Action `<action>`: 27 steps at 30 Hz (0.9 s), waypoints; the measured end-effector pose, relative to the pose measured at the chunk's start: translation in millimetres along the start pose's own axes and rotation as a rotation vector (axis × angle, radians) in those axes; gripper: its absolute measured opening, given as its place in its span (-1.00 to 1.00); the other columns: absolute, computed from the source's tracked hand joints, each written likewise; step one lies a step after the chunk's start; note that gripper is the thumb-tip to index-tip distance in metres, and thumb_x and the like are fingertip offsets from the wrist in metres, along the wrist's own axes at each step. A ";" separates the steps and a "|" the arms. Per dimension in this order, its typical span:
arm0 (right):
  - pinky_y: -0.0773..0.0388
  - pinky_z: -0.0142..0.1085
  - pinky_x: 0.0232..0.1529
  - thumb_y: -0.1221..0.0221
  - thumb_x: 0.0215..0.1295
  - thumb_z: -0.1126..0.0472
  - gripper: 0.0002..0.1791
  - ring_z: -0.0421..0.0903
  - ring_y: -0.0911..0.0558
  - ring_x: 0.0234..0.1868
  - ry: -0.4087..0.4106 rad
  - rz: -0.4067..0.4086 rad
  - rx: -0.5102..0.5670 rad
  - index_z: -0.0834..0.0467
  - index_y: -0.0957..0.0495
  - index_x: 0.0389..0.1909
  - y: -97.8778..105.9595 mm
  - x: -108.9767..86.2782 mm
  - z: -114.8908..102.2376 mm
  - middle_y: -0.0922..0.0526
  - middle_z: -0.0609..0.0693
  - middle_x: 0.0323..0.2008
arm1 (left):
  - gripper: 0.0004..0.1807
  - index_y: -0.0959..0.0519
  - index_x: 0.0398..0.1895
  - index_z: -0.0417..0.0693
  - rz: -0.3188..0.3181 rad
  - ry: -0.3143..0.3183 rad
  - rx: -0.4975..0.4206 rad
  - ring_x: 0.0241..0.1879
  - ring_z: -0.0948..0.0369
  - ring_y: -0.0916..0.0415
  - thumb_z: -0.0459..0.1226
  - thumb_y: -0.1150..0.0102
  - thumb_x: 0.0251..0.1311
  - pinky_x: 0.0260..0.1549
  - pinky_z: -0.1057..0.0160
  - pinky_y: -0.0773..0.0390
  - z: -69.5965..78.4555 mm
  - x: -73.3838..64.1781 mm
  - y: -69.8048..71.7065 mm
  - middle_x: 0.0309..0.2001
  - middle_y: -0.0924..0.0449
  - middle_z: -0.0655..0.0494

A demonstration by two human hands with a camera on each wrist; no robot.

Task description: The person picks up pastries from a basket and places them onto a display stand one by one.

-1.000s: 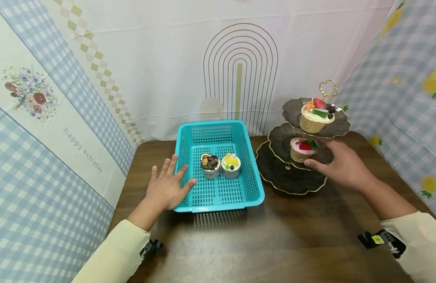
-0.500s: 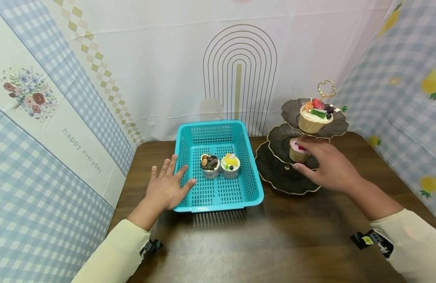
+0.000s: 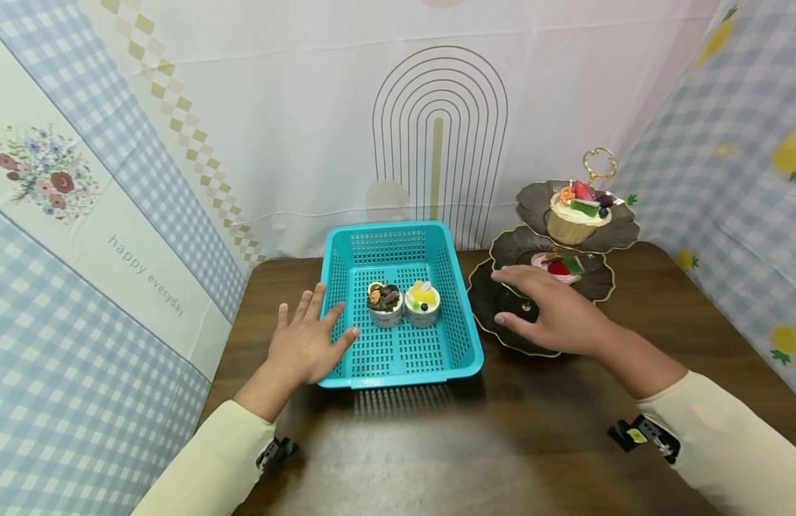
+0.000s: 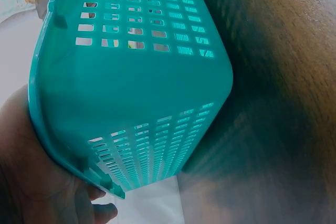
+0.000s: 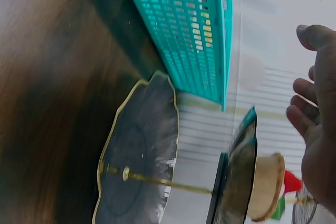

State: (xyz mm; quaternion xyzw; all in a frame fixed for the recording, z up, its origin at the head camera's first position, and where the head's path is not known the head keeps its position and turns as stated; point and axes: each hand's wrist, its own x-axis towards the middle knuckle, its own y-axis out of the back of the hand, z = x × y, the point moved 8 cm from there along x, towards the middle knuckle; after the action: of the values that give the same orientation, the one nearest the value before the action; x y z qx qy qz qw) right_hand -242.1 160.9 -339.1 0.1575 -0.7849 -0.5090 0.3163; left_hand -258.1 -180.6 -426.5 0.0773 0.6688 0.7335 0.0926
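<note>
Leftmost, the left hand [image 3: 304,344] rests spread over the left edge of the turquoise basket [image 3: 398,380]; inside, two cupcakes [image 3: 386,309] sit together, room near and far. Rightward, the right hand [image 3: 556,312], uncurled and empty, hovers before the three-tiered stand [image 3: 482,301] bearing two more cupcakes [image 3: 569,223].

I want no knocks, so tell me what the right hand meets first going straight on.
Most likely the basket, whose right side lies ahead of the right hand. Depth is unclear, though: the hand may be high enough to pass over.
</note>
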 end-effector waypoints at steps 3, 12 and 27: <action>-0.27 0.02 0.18 -0.16 0.17 -0.25 -0.26 -0.03 -0.30 0.27 -0.037 -0.049 0.001 0.00 -0.30 0.32 -9.0 7.2 -2.3 -0.34 -0.03 0.26 | -0.14 -0.14 0.44 0.20 0.000 0.002 0.004 0.43 -0.03 0.41 0.42 0.56 0.19 0.22 -0.28 0.45 -0.7 -0.1 0.1 0.49 0.39 -0.03; -0.33 0.04 0.14 -0.12 0.13 -0.35 -0.18 -0.03 -0.29 0.27 -0.089 -0.142 0.017 0.03 -0.31 0.32 -35.7 26.6 -2.4 -0.35 -0.02 0.25 | -0.08 -0.13 0.44 0.21 -0.007 -0.001 0.005 0.43 -0.02 0.41 0.45 0.67 0.14 0.23 -0.28 0.42 0.1 -0.7 0.5 0.49 0.41 -0.02; -0.25 0.04 0.20 -0.17 0.09 -0.34 -0.14 0.05 -0.22 0.31 -0.063 -0.226 -0.020 0.14 -0.36 0.28 -74.0 56.1 -3.0 -0.42 0.05 0.21 | -0.08 -0.15 0.44 0.22 -0.004 0.001 0.018 0.43 -0.04 0.37 0.44 0.68 0.14 0.23 -0.30 0.35 2.2 -1.1 1.9 0.48 0.40 -0.02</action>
State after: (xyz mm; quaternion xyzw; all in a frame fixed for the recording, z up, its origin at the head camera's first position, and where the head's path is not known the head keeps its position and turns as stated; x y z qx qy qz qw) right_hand -287.8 94.8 -385.8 0.2259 -0.7666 -0.5537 0.2338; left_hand -256.5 -179.0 -424.4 0.0763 0.6758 0.7272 0.0932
